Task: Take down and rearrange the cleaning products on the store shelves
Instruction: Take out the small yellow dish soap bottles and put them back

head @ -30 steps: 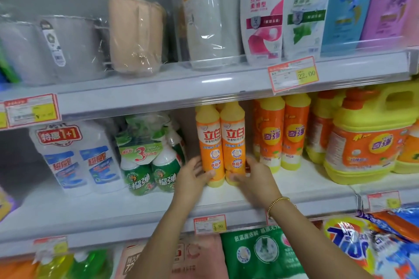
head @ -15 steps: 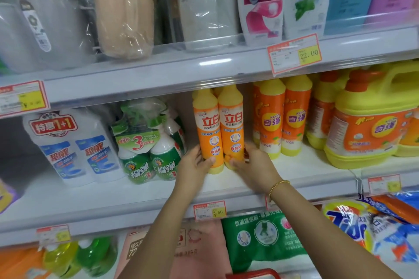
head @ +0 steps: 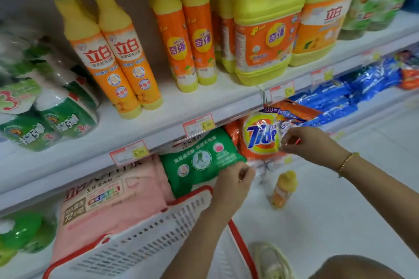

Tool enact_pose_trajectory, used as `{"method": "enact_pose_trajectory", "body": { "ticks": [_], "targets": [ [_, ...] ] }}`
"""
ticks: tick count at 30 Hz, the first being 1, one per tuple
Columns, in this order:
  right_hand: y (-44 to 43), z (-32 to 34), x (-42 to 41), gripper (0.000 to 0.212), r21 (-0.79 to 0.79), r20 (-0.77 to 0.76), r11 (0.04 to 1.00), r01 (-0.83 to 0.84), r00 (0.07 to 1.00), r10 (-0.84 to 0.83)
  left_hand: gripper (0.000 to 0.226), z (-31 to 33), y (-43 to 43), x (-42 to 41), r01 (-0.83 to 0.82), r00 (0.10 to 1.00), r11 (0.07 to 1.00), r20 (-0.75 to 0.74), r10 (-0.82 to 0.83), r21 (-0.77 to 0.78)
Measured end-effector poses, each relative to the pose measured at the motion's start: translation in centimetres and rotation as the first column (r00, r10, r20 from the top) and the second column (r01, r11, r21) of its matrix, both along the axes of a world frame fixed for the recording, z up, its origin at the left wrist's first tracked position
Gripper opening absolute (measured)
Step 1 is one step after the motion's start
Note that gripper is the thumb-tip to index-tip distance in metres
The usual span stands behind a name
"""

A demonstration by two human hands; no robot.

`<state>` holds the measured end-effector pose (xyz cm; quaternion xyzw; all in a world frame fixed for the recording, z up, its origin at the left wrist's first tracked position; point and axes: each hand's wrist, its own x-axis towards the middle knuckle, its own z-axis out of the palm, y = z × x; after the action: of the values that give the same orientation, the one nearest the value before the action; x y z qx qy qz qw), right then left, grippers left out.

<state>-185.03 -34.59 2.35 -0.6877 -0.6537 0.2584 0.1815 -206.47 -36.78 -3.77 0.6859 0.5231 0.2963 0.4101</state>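
I had left the two orange bottles (head: 106, 68) standing on the middle shelf (head: 204, 106) and dropped both hands lower. My right hand (head: 313, 145) pinched the clear edge of the Tide bag (head: 260, 136); my left hand (head: 231, 181) curled at the green bag (head: 199, 161) — whether it held the bag, I couldn't tell.

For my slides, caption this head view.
Right hand pinches the orange Tide detergent bag; left hand curls beside the green detergent bag, above a white plastic basket.

Location: retail shop. Price tags (head: 198, 123) are hanging on the shelf edges (head: 68, 170) across mid-frame. Identical detergent bottles (head: 106, 58) are standing in rows at upper left; a Tide bag (head: 260, 136) is lying at centre right; a shopping basket (head: 145, 242) is sitting at lower centre.
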Motion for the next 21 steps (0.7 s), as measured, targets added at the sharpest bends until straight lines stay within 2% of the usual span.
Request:
{"method": "enact_pose_trajectory", "body": {
  "ticks": [1,2,4,6,10,15,17,21],
  "targets": [
    [-0.9,-2.4,1.7,0.016,-0.078,-0.002,0.996,0.053,0.999,-0.053,0.01,-2.1,-0.2,1.5,0.049,0.999,0.992,-0.007,-0.051,-0.119],
    [-1.7,-4.8,3.0,0.031,-0.164,-0.016,0.983,0.087,0.996,-0.091,0.014,-4.1,-0.5,2.8,0.095,0.994,0.968,-0.026,-0.104,-0.233],
    [-3.1,-8.9,4.4,0.058,-0.288,-0.055,0.955,0.071,0.994,-0.091,0.044,-6.8,-1.0,4.9,0.153,0.978,0.911,-0.072,-0.194,-0.383],
    [-4.2,-11.7,4.5,0.071,-0.311,-0.091,0.95,0.033,0.994,-0.065,0.052,-8.1,-1.1,6.5,0.177,0.967,0.882,-0.091,-0.239,-0.436],
    [-4.6,-15.1,3.6,0.065,-0.152,-0.179,0.985,0.081,0.978,-0.108,0.056,-9.5,-0.6,8.1,0.204,0.937,0.881,-0.177,-0.303,-0.428],
    [-3.5,-17.1,2.7,0.053,-0.047,-0.19,0.983,0.176,0.965,-0.182,0.059,-10.3,-0.6,8.5,0.189,0.94,0.875,-0.174,-0.292,-0.446],
    [-3.1,-17.1,2.5,0.045,-0.024,-0.157,0.985,0.168,0.973,-0.17,0.059,-10.4,-0.6,8.4,0.18,0.947,0.872,-0.159,-0.278,-0.455],
    [-2.6,-15.7,2.0,0.043,0.026,-0.03,0.992,0.121,0.992,-0.12,0.056,-10.1,-1.1,8.0,0.142,0.979,0.866,-0.061,-0.195,-0.479]
  ]
}}
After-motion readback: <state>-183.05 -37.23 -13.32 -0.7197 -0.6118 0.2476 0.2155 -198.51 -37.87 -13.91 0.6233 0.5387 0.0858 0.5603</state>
